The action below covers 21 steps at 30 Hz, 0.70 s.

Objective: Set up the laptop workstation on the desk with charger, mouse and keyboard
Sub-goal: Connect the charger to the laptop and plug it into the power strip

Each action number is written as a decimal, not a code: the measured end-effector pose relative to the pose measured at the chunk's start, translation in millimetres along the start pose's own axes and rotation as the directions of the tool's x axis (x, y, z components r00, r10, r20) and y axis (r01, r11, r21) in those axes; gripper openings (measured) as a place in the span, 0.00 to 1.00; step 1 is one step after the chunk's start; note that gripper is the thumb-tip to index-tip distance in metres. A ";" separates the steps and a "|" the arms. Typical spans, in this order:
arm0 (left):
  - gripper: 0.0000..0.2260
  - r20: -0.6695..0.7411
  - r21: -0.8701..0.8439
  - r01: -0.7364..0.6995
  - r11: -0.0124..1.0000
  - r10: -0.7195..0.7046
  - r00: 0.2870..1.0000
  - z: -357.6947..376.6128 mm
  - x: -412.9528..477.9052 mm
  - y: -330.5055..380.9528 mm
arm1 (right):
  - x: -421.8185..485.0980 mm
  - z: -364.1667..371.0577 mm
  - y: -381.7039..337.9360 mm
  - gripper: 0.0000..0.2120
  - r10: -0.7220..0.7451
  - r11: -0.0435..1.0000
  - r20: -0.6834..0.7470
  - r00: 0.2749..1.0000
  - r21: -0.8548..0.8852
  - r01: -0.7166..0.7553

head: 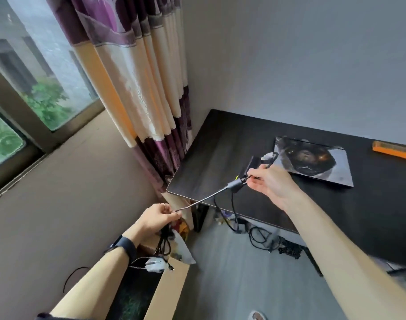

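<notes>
Left hand and right hand pinch charger cable (taut) between them.

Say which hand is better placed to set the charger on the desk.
Probably right: the right hand grips the charger over the desk, beside the laptop; the left hand pinches its cable off the desk.

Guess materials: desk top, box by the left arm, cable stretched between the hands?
By look: desk top is dark wood-grain board, likely laminate; streaky grain, soft sheen. The box is plain cardboard; tan, matte, folded flap. The cable probably has a rubber or plastic sheath; smooth grey, pulled straight.
</notes>
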<state>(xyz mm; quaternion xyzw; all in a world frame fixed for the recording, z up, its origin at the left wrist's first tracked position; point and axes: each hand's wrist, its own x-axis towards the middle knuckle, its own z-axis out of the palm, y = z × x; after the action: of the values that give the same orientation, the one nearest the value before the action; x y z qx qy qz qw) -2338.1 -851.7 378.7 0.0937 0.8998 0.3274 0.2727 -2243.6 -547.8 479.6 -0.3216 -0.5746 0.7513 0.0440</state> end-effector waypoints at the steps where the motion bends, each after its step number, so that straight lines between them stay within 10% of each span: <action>1: 0.21 0.021 -0.007 -0.031 0.999 0.031 0.999 0.1 6.3 4.7 | -2.6 -13.4 1.2 0.16 -0.016 1.000 -0.056 0.998 0.000 0.016; 21: 0.14 0.150 0.012 -0.530 0.848 0.523 0.839 136.0 95.6 371.9 | 0.1 -342.3 -63.8 0.14 -0.096 0.993 -0.568 0.817 0.002 0.119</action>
<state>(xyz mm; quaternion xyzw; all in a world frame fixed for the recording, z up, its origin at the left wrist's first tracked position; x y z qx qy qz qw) -2346.4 -459.8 489.2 0.3672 0.8262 0.3584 0.2326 -2080.3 -240.5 491.1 -0.4964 -0.5385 0.6287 0.2612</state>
